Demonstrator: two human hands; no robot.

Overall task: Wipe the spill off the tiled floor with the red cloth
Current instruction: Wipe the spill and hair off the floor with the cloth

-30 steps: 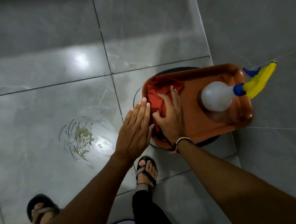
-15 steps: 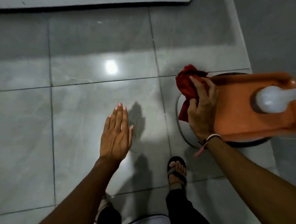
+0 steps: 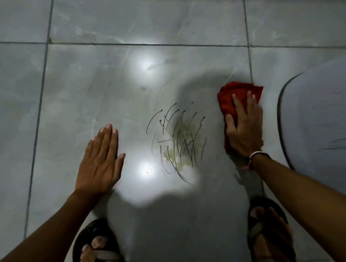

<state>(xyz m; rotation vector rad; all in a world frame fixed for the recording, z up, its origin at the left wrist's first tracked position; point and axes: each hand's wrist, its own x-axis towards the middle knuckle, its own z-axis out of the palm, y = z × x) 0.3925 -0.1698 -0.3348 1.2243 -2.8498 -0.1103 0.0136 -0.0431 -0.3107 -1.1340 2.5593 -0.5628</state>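
Note:
A yellowish spill [image 3: 181, 141] crossed by thin dark scribble lines lies on the grey tiled floor [image 3: 105, 84], in the middle of the view. My right hand [image 3: 245, 131] presses flat on the crumpled red cloth [image 3: 229, 98], which rests on the floor just right of the spill and apart from it. My left hand [image 3: 101, 160] hovers flat and empty to the left of the spill, fingers together and thumb out.
A pale rounded stool or seat [image 3: 320, 121] fills the right edge. My two sandalled feet [image 3: 98, 249] [image 3: 269, 232] stand at the bottom. Bright light reflections and my shadow fall on the tile around the spill.
My right hand lifted the red cloth out of the orange tray and brought it down onto the floor beside the spill. The view swung left; tray and spray bottle are out of sight.

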